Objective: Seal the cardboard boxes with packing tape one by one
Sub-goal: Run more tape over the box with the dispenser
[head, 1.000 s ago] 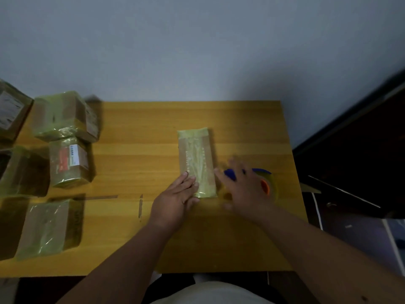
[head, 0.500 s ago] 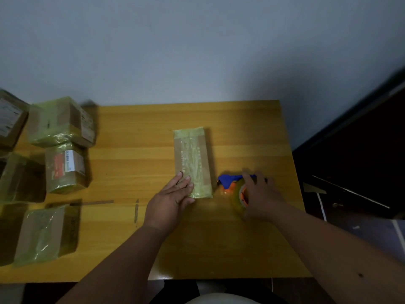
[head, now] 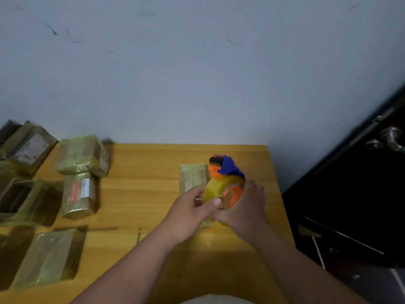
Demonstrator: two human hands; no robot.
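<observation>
A narrow cardboard box wrapped in yellowish tape lies lengthwise in the middle of the wooden table. Above its near half I hold up an orange and blue tape dispenser with a roll of clear yellowish tape. My right hand grips the dispenser from the right and below. My left hand is at the roll's left side, its thumb and fingers pinching at the tape edge. The box's near end is hidden behind my hands.
Several taped boxes stand along the table's left side: one at the back, one with a red and white label, a flat one at the front left. A dark door with a metal handle is on the right.
My right hand has lifted the dispenser off the table to above the box. My left hand has left the box top and come to the tape roll.
</observation>
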